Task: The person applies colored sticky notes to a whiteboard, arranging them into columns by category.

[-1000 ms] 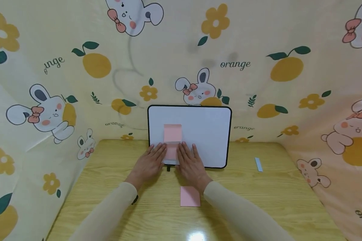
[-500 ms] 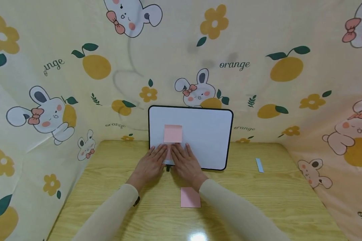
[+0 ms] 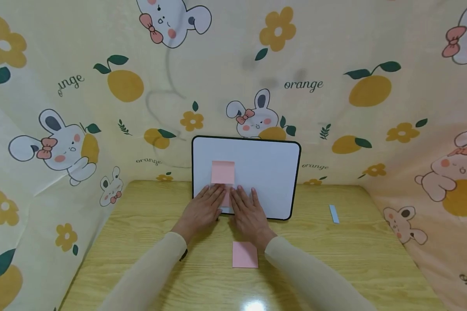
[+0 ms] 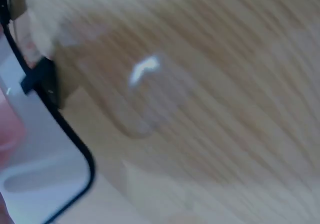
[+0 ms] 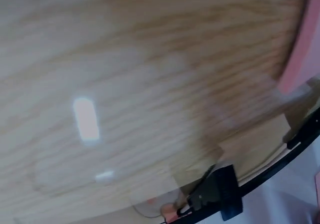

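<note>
A white board (image 3: 264, 172) with a black rim stands at the back of the table. On its left half are two pink sticky notes, the upper note (image 3: 223, 172) in full view and the lower note (image 3: 226, 199) partly covered by fingers. My left hand (image 3: 202, 210) lies with straight fingers over the lower note's left part. Beside its right edge, my right hand (image 3: 252, 214) rests its straight fingers on the board. Neither hand grips anything. A pink sticky note pad (image 3: 245, 255) lies on the table near my right wrist; its thick side (image 5: 305, 53) shows in the right wrist view.
A light blue strip (image 3: 334, 214) lies on the wooden table (image 3: 315, 246) at the right. Black feet hold the board's lower rim, one foot (image 4: 42, 78) in the left wrist view, another foot (image 5: 217, 191) in the right. Printed cloth (image 3: 233, 65) walls the table in.
My left hand has slid right across the lower note. My right hand went left over the note, then back right. The board's right side has shifted slightly toward me.
</note>
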The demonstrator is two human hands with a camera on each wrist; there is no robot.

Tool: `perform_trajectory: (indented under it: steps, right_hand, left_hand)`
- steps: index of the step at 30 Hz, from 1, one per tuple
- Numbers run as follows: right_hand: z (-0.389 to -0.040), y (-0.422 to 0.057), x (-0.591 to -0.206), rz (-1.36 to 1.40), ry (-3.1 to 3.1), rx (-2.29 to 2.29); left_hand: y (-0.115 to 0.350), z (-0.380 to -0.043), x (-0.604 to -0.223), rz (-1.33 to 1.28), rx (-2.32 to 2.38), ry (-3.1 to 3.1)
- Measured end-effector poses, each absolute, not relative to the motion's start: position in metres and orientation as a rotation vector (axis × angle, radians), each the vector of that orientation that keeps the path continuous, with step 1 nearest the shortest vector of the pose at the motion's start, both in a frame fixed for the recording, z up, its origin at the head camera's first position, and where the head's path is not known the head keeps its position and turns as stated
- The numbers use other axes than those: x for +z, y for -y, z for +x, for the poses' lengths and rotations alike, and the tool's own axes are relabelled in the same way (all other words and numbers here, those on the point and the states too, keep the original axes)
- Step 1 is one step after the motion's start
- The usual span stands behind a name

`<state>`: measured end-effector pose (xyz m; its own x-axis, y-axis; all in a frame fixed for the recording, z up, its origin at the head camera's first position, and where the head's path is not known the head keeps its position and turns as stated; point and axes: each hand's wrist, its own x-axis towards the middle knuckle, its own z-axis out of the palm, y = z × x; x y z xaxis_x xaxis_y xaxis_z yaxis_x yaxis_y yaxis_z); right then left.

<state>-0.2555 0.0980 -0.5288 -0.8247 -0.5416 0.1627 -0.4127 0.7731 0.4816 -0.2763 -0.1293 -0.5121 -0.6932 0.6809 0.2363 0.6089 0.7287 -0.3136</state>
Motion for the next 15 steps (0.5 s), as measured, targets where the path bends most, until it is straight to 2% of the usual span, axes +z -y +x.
perform_trajectory:
  steps: [15]
  right_hand:
    - [-0.246, -0.111, -0.537, 0.866, 2.628, -0.708]
  left_hand:
    - [0.147, -0.253, -0.542, -1.015, 0.212, 2.693]
